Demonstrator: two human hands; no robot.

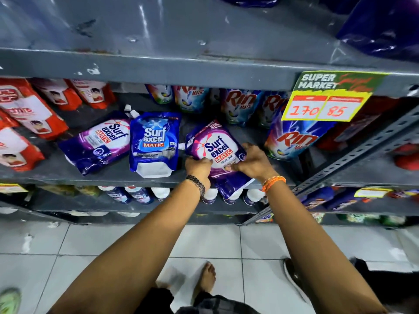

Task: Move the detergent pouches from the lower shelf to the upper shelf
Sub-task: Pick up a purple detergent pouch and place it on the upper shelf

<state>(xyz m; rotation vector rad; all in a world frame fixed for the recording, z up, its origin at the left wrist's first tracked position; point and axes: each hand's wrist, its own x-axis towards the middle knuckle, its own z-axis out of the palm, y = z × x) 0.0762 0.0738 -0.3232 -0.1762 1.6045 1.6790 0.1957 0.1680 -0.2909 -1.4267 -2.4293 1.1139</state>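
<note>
A purple Surf Excel Matic pouch [214, 146] lies tilted at the front of the lower shelf [108, 175], its bottom end hanging past the edge. My left hand [198, 167] grips its lower left side and my right hand [252, 160] grips its lower right side. Left of it rests a blue Surf Excel pouch [154, 141], and further left another purple pouch [97, 143] lies flat. The grey upper shelf [158, 37] above is mostly bare, with a dark blue bag [381, 30] at its right.
Rin Matic pouches [242, 105] stand at the back and right of the lower shelf. Red packets [25, 118] fill the left. A yellow price tag [326, 98] hangs from the upper shelf's edge. A slotted metal upright [353, 155] rises at right. Bottles [138, 194] sit below.
</note>
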